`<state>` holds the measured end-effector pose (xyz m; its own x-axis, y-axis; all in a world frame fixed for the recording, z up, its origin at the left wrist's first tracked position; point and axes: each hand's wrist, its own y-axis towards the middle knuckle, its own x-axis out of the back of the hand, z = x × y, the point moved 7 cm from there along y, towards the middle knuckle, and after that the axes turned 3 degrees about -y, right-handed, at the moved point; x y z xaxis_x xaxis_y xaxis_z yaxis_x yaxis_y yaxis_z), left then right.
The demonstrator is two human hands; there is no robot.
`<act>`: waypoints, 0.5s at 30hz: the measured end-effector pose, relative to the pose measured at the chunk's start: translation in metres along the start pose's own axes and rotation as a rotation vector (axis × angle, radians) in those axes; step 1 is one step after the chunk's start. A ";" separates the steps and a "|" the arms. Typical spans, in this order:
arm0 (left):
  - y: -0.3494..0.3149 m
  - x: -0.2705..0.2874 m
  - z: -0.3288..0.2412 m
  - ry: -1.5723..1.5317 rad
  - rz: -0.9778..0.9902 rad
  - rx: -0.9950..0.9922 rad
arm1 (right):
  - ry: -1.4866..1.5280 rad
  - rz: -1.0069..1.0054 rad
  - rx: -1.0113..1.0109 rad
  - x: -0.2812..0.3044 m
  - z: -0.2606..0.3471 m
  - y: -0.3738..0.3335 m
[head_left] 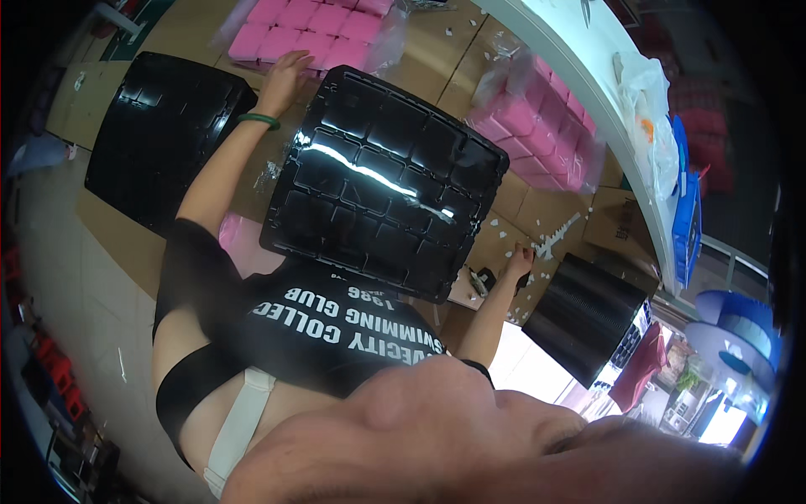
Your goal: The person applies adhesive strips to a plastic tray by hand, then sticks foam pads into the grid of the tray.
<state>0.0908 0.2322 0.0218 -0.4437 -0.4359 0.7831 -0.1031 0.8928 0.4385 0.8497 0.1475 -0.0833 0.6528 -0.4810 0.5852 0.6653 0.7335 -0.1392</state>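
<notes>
A black plastic tray point(357, 214) with rows of rectangular compartments lies tilted in front of me. Beyond its far left corner, my left hand point(285, 77) reaches to the near edge of a stack of pink blocks point(290, 38) in clear film. Its fingers are stretched out, with a green bangle at the wrist. To the right of the tray, my right hand point(519, 262) is closed, and a bit of something dark shows against it. What it holds is too small to make out. A small black and silver object point(482, 282) lies between that hand and the tray.
Another black tray point(168, 126) lies at the left on brown cardboard. A black ribbed stack point(583, 307) stands at the right, beyond my right hand. More wrapped pink blocks point(541, 126) sit at the far right, near a white curved edge point(588, 80). White scraps litter the cardboard.
</notes>
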 end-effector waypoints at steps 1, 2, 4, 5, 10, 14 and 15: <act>0.009 -0.020 0.000 0.092 0.011 -0.183 | 0.127 -0.006 0.099 0.000 0.022 -0.019; 0.011 -0.029 0.014 0.103 0.004 -0.170 | 0.128 0.011 0.108 -0.003 0.044 -0.032; 0.018 -0.052 0.024 0.140 0.269 -0.219 | 0.024 0.048 0.261 0.011 0.084 -0.063; 0.030 -0.061 0.023 0.136 0.261 -0.226 | 0.028 0.038 0.266 0.020 0.101 -0.063; 0.039 -0.039 0.058 0.044 0.392 -0.063 | 0.089 0.238 0.205 -0.011 0.172 -0.080; 0.078 -0.024 0.047 -0.025 0.428 -0.054 | 0.151 0.363 0.171 -0.027 0.231 -0.105; 0.099 -0.028 0.036 -0.042 0.342 -0.020 | 0.204 0.387 0.178 -0.028 0.244 -0.106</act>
<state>0.0613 0.3364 0.0275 -0.4858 -0.1066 0.8676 0.0755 0.9837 0.1631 0.6726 0.2003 0.1103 0.9104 -0.2270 0.3458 0.2976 0.9401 -0.1664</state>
